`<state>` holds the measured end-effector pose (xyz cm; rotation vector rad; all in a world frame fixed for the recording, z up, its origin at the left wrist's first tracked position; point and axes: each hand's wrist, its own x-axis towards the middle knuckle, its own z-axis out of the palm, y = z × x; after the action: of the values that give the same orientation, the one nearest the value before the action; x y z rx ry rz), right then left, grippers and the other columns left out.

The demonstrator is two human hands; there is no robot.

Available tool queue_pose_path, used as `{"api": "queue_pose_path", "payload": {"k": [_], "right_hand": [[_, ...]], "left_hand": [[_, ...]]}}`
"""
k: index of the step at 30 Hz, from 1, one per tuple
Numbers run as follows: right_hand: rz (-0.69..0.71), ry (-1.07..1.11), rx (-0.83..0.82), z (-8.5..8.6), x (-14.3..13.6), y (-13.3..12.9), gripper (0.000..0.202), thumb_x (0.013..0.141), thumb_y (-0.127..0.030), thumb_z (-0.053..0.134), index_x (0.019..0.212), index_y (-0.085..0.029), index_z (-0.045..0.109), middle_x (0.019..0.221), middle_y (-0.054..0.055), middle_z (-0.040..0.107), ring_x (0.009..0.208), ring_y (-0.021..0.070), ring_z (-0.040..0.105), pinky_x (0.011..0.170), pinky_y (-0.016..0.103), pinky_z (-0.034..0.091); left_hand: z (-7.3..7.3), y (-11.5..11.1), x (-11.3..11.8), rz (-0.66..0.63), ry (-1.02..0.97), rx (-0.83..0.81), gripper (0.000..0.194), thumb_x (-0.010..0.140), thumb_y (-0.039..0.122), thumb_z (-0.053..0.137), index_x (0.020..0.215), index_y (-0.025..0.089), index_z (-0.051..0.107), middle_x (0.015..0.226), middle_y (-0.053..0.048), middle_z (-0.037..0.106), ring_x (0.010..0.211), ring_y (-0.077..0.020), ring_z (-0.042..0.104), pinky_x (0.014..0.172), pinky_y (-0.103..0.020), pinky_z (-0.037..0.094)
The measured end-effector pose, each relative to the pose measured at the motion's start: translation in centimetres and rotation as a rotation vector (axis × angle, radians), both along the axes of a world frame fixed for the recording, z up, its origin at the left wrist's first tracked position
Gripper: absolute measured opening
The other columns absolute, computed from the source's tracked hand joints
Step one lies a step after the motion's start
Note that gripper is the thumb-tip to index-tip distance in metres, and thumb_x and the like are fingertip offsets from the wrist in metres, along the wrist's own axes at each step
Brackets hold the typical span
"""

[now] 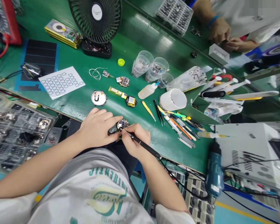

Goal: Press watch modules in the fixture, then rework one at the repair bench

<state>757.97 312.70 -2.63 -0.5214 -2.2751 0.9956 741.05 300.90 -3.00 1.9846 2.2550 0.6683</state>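
Observation:
My left hand is closed at the table's front edge, thumb and forefinger steadying a small opened watch with its metallic inner parts showing. A dark piece lies under it between the fingers. My right hand grips a black soldering iron like a pen, its cord trailing to the lower right. The iron's tip meets or nearly meets the watch; contact cannot be made out. Beyond my left hand lies a round watch back cover. Nearby is a watch module with a yellow flex strip.
A black fan stands at the back. Plastic cups, a squeeze bottle and a white cup are at centre right. Tweezers and several tools lie beside them. A co-worker's hands are across the table.

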Motion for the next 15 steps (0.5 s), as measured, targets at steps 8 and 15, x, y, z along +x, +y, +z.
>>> {"api": "queue_pose_path", "payload": {"k": [8,15], "right_hand": [[0.035,-0.024,0.081,-0.3,-0.26,-0.07,0.014,0.096,-0.017,0.065,0.086,-0.026,0.059,0.073,-0.003,0.069,0.063,0.0129,0.067,0.063,0.025,0.053],[0.044,-0.078,0.09,0.09,-0.28,-0.04,0.014,0.095,-0.019,0.063,0.084,-0.026,0.059,0.071,-0.003,0.067,0.059,0.0134,0.065,0.06,0.026,0.053]], "left_hand": [[0.11,0.01,-0.16,-0.016,-0.011,0.006,0.043,0.1,0.051,0.06,0.129,0.022,0.074,0.092,-0.004,0.074,0.085,-0.0258,0.062,0.076,-0.044,0.035],[-0.17,0.02,-0.15,-0.02,-0.023,0.025,0.045,0.1,0.053,0.059,0.129,0.021,0.074,0.091,-0.006,0.075,0.086,-0.0277,0.062,0.075,-0.045,0.035]]}}
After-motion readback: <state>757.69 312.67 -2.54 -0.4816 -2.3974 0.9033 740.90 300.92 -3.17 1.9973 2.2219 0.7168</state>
